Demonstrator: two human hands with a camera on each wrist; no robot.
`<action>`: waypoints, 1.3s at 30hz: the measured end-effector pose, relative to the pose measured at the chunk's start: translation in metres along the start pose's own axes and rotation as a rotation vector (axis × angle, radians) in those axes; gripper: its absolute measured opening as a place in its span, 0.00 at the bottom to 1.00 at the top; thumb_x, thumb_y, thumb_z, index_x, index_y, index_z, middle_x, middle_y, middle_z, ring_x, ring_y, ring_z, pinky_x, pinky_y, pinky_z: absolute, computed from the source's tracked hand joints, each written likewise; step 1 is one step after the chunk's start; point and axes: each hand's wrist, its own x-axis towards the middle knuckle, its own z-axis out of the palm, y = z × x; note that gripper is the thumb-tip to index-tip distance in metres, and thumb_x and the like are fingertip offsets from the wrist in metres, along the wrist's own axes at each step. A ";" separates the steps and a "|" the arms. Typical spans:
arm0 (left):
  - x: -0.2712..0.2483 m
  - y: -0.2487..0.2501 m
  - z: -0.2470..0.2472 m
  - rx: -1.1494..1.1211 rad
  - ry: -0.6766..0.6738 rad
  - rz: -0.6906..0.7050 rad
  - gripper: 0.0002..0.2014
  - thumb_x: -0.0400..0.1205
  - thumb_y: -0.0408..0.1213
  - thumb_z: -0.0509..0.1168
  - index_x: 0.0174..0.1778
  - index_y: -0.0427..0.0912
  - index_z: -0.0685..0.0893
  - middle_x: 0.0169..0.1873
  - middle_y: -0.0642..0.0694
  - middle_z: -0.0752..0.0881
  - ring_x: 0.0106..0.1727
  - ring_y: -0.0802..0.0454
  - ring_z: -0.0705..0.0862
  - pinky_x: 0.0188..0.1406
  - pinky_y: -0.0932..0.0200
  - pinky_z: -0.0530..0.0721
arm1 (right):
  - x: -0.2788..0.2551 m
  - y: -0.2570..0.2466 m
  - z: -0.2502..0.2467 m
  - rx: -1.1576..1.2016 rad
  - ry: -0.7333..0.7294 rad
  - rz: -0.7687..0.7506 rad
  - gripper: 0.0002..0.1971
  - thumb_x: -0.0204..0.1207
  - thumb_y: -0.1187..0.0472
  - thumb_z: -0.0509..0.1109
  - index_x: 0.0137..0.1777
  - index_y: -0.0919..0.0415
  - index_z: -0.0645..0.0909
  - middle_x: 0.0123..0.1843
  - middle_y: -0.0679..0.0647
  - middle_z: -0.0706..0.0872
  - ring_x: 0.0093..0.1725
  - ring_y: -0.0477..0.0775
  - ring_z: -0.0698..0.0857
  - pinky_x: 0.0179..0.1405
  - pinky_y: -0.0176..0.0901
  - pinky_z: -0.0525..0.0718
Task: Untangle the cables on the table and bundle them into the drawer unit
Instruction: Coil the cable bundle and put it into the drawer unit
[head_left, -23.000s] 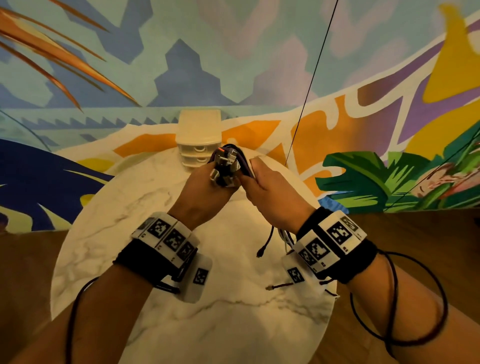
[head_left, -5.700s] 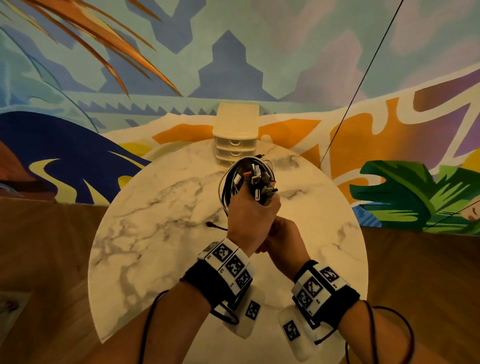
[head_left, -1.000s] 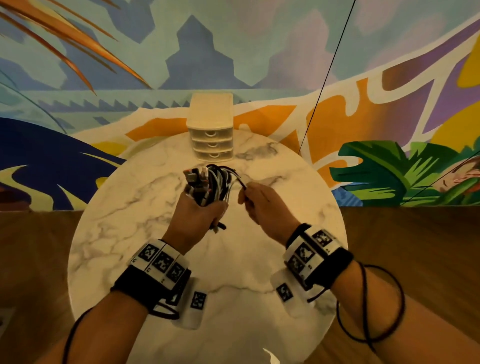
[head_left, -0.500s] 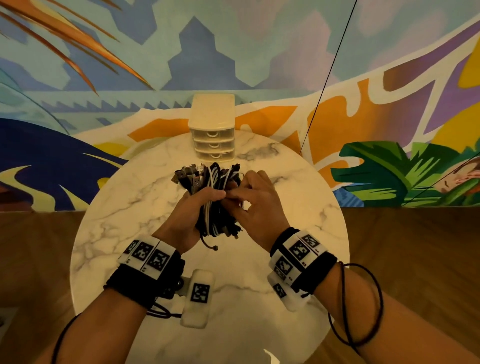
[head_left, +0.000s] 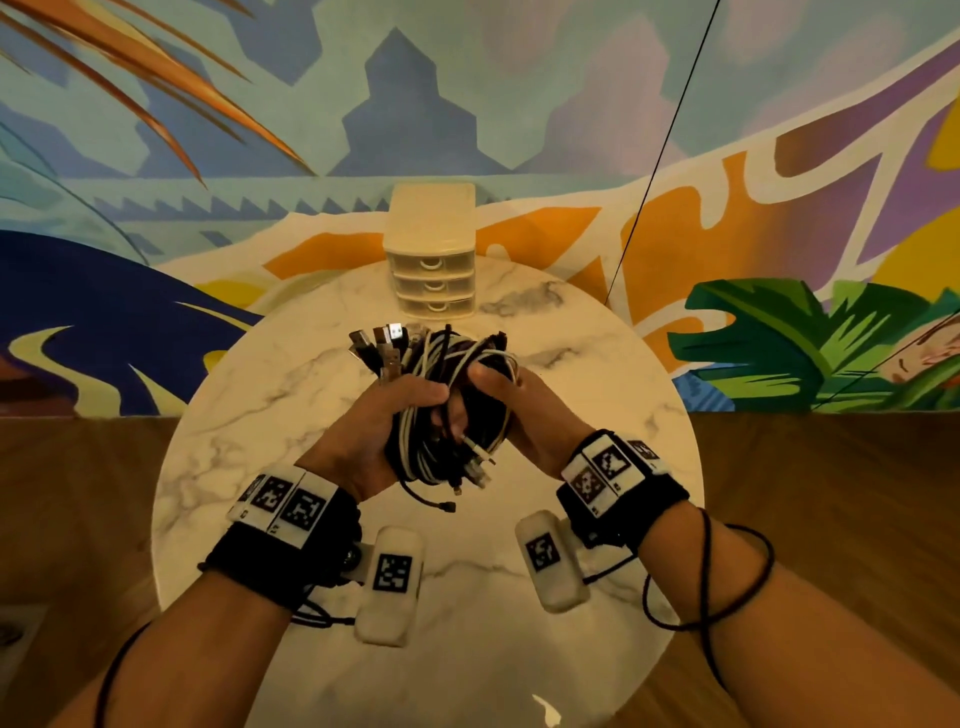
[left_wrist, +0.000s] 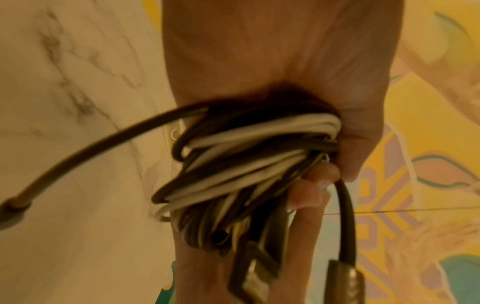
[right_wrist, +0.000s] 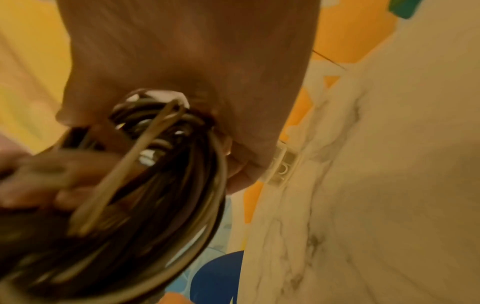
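Both hands were clamped on one coil of black and white cables (head_left: 447, 415), held up over the middle of the round marble bench (head_left: 249, 415) rather than resting on it. The left hand (head_left: 379, 431) had its fingers curled round the coil's left side, just under a cluster of plug ends (head_left: 382, 345) that stuck up and fanned away from the knuckles. Gathered at one end like that, the connectors seemed less likely to snag among the loops. In the left wrist view the strands lay side by side across the palm, pinned by the fingertips (left_wrist: 315, 185) — a squeeze that looked meant to keep the loops from springing open.

The right hand (head_left: 524, 410) gripped the opposite side, its thumb hooked over the top of the loops, so the coil was pressed between the two palms. A few loose tails (head_left: 441, 501) hung from the bottom edge toward the bench, not yet tucked in. The right wrist view was too blurred to show how the fingers sat.

The drawer unit (head_left: 431, 254) stood at the far edge of the bench, well apart from the hands, with all three drawers closed. By my reading the bundling was nearly done — but one hand would have to let go to pull a drawer open, and the coil might slacken then.
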 end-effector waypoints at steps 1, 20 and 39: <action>0.000 0.000 0.001 0.025 0.009 0.003 0.08 0.71 0.35 0.61 0.31 0.34 0.80 0.27 0.40 0.81 0.30 0.47 0.81 0.35 0.57 0.85 | 0.000 -0.002 0.002 -0.035 0.044 -0.003 0.28 0.66 0.41 0.77 0.55 0.65 0.82 0.48 0.61 0.88 0.57 0.66 0.84 0.68 0.71 0.75; 0.004 -0.005 0.006 0.180 0.341 0.096 0.10 0.78 0.27 0.63 0.51 0.36 0.87 0.48 0.38 0.89 0.49 0.42 0.88 0.50 0.46 0.87 | -0.013 0.000 0.012 -0.371 0.199 -0.095 0.28 0.61 0.47 0.81 0.61 0.52 0.79 0.54 0.48 0.88 0.53 0.47 0.87 0.57 0.59 0.86; 0.001 -0.016 0.009 0.171 0.315 0.192 0.04 0.77 0.24 0.64 0.42 0.35 0.83 0.27 0.40 0.81 0.30 0.46 0.82 0.44 0.48 0.85 | -0.039 -0.001 0.001 -0.249 0.233 0.017 0.25 0.70 0.52 0.78 0.65 0.57 0.76 0.56 0.50 0.87 0.54 0.48 0.87 0.57 0.50 0.86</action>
